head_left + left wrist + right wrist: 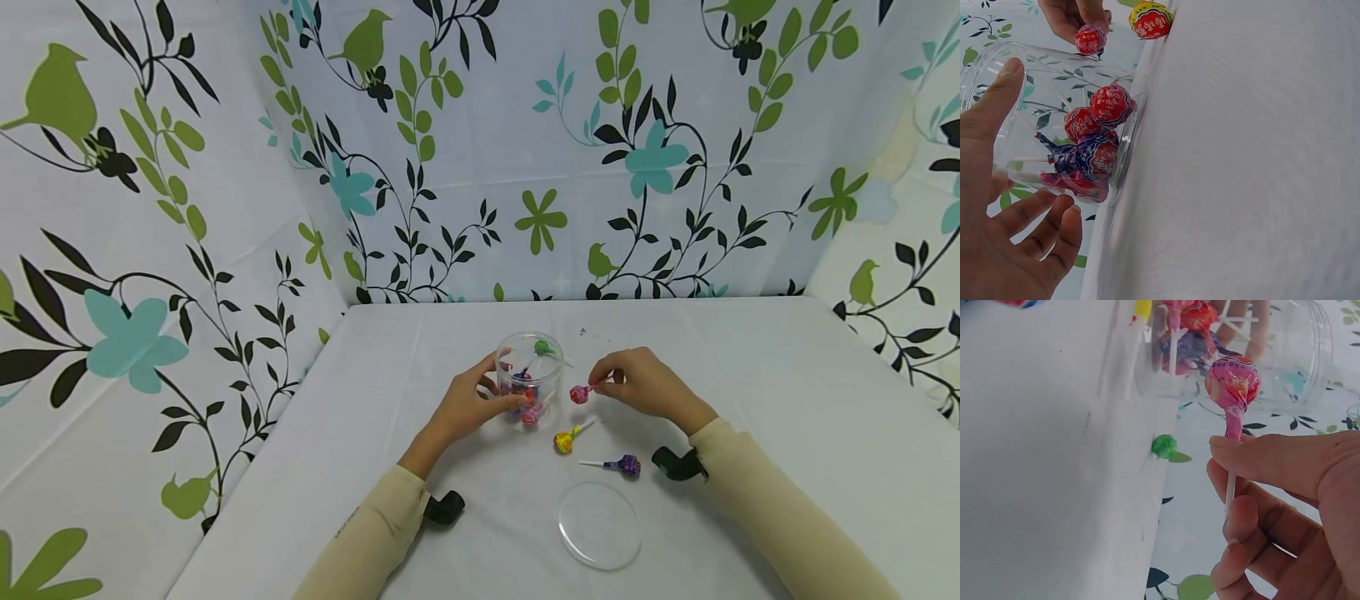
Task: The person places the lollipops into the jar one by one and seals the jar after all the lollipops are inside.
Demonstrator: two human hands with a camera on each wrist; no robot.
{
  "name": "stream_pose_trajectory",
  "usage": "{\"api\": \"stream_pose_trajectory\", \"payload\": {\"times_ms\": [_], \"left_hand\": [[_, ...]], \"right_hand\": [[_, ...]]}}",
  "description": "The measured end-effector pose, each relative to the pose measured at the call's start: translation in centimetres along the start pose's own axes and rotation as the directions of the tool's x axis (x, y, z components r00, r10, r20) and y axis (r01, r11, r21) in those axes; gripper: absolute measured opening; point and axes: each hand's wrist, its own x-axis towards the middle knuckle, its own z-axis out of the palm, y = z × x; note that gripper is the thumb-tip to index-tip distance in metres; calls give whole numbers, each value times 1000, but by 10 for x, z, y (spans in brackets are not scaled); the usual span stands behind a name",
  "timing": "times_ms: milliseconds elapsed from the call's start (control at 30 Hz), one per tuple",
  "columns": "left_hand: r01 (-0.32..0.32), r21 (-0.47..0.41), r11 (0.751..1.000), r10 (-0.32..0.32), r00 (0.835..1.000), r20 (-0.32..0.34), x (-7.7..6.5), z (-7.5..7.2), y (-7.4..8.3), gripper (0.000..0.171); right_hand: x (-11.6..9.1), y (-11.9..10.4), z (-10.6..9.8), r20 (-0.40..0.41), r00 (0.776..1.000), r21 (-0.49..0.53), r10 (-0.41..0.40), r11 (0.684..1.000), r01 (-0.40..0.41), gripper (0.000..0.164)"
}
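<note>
“Sleeves (367, 533) lie nearest; what follows on the table (420, 358)?”

“Lid (598, 525), flat, toward the near edge, itself out of frame. Beyond it, the purple pop (628, 466), then the yellow pop (562, 442), both on their sides.”

“And the hands?”

“Left hand (468, 400): thumb and fingers gripping the jar (553, 396), upright and uncovered, nearer the table's far edge than the lid is, roughly midway between the far corners. Right hand (641, 379): thumb and fingertips pinching the stick of the pink pop (579, 394), candy end just beside the jar's right wall, apart from it and apparently lower than the rim.”

“Should that pop cross the rim, what serves best?”

“Judging from this pose: raise candy and stick clear of the rim, keep the pinch on the stick, and pass over the centre of the opening. A low pass could knock the wall. Left hand only steadies; tilting might shift the pops inside (1112, 105).”

“Farther back?”

“Green pop (1164, 447), on the table behind the jar, toward the far edge; beyond that edge hangs patterned cloth (480, 125).”
</note>
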Motion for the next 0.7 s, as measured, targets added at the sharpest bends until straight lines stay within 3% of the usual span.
{"api": "stream_pose_trajectory", "payload": {"times_ms": [700], "left_hand": [[-6,2,1000,6,1000,1,1,0,-2,87]], "right_hand": [[-1,-17,-25,-124,992,-9,-15,1000,14,10]]}}
